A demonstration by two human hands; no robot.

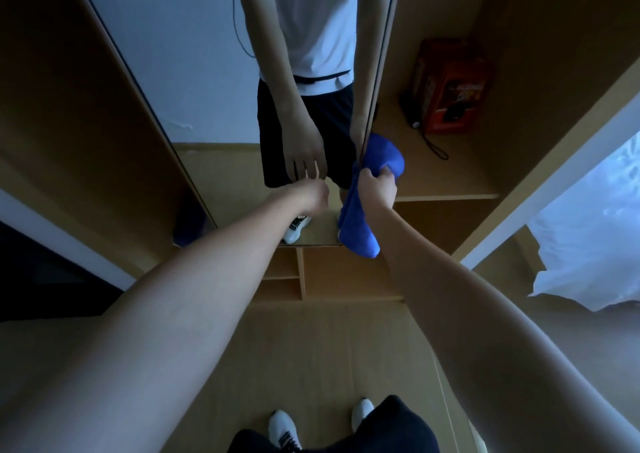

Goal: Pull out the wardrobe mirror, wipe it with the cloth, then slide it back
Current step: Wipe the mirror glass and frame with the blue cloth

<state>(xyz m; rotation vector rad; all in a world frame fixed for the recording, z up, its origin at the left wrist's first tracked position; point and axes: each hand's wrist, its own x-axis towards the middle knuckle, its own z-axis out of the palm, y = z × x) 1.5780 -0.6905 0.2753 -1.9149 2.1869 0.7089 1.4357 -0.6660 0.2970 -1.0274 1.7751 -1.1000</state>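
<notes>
Glass of the wardrobe mirror stands pulled out from the wooden wardrobe, facing the person; its dark-framed right edge runs down toward the right hand. The pane reflects a white shirt, dark shorts, both arms and one white shoe.

Blue cloth: bunched at the mirror's right edge, low on the pane. Upper part wraps round the edge and bulges behind it; lower part hangs down past the mirror's bottom edge.

Right hand: fingers curled round the cloth, gripping it at the mirror's right edge. Whether the fingers also hold the frame itself cannot be told; the cloth hides the contact.

Left hand: reached out to the glass, low and just left of the right hand. Fingers loosely curled, holding nothing. Fingertips appear to meet their reflection, but true contact with the glass is not certain.

Surroundings: right of the mirror, an open wardrobe shelf carries a red box with a dark corded object lying in front of it. Below the mirror, small wooden cubbyholes. Wood-toned floor underfoot; white shoes at the bottom of the view. White bedding at far right.
</notes>
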